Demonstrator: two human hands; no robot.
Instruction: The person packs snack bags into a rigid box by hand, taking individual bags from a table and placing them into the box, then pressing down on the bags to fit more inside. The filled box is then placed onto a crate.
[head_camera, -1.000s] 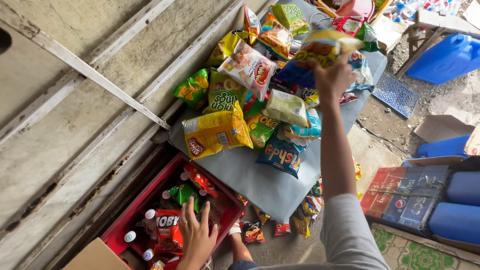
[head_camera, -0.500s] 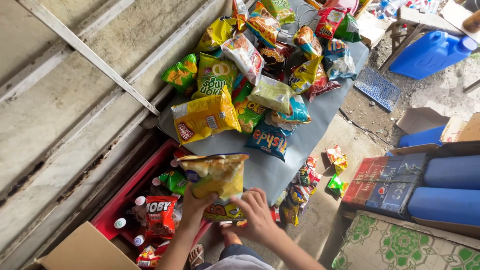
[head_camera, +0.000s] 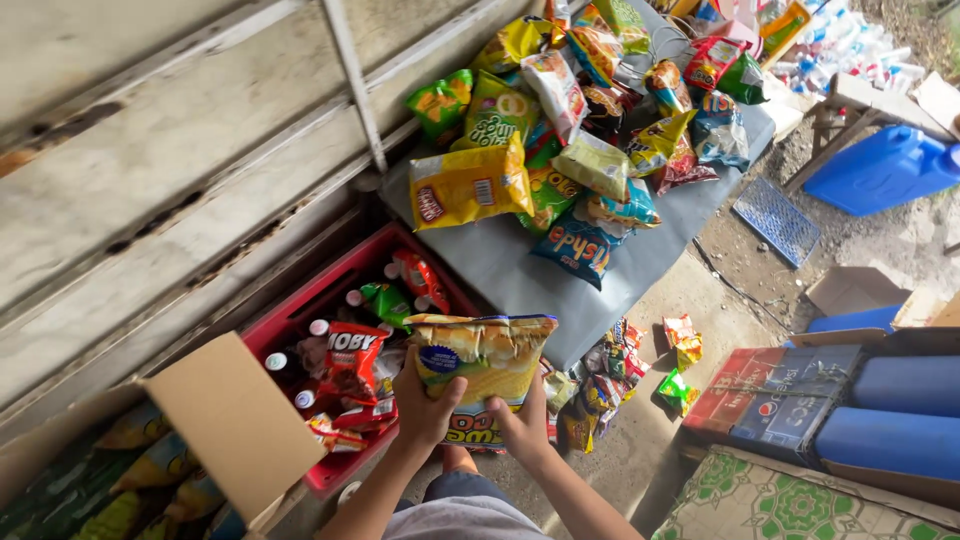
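Two hands hold one crinkly yellow-and-green foil snack bag (head_camera: 482, 362) upright at about 6 o'clock in the view, just above the person's knees. The left hand (head_camera: 428, 405) has its grip closed round the bag's lower left edge, thumb on the front face; the right hand (head_camera: 522, 425) clamps the bottom right corner, fingers curled behind. A second, smaller packet seems to be pinched beneath it (only its lower edge shows).

Just beside the bag at 9 o'clock sits a red plastic crate (head_camera: 335, 290) with capped bottles and a shiny red snack packet (head_camera: 352, 358) lying on them. Further toward 8 o'clock, an open brown cardboard box (head_camera: 235, 420) shows more packets inside. At 12 o'clock a grey sheet-covered tabletop (head_camera: 500, 265) carries a loose heap of glossy pouches, a large yellow bag (head_camera: 468, 185) nearest its edge. Blue plastic jerrycans (head_camera: 880, 170) stand well apart at 2 o'clock.

Handling this well, I'd judge, means keeping the hold on the sealed seams rather than the puffed middle: the film is slick and air-filled, so squeezing the belly could crush what's inside, and both hands should keep the bag level.
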